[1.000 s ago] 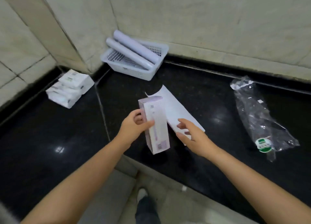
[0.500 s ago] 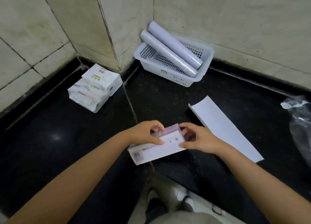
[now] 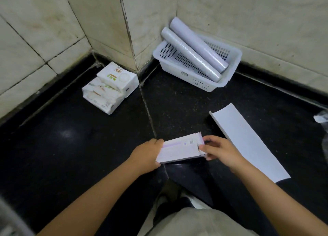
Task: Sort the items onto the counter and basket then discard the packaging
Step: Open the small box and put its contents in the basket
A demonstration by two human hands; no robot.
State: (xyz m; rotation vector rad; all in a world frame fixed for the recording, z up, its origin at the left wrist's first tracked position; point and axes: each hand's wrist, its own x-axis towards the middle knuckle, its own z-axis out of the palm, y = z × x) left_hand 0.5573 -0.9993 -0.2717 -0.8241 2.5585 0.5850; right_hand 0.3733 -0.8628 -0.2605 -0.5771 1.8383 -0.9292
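Observation:
A long white and lilac box (image 3: 179, 149) lies level over the front edge of the black counter (image 3: 177, 108). My left hand (image 3: 146, 155) grips its left end. My right hand (image 3: 217, 149) pinches the flap at its right end, which stands slightly open. A white perforated basket (image 3: 198, 79) sits in the back corner with two pale rolls (image 3: 193, 54) lying across it. A stack of white tissue packs (image 3: 110, 88) rests on the counter by the left wall.
A flat white card sheet (image 3: 248, 141) lies on the counter just right of my right hand. The edge of a clear plastic bag (image 3: 322, 116) shows at the far right. Tiled walls close the corner behind.
The box went from upright in my left hand to lying level between both hands. My right hand moved onto its right end flap. The view swung left, so the plastic bag is nearly out of frame.

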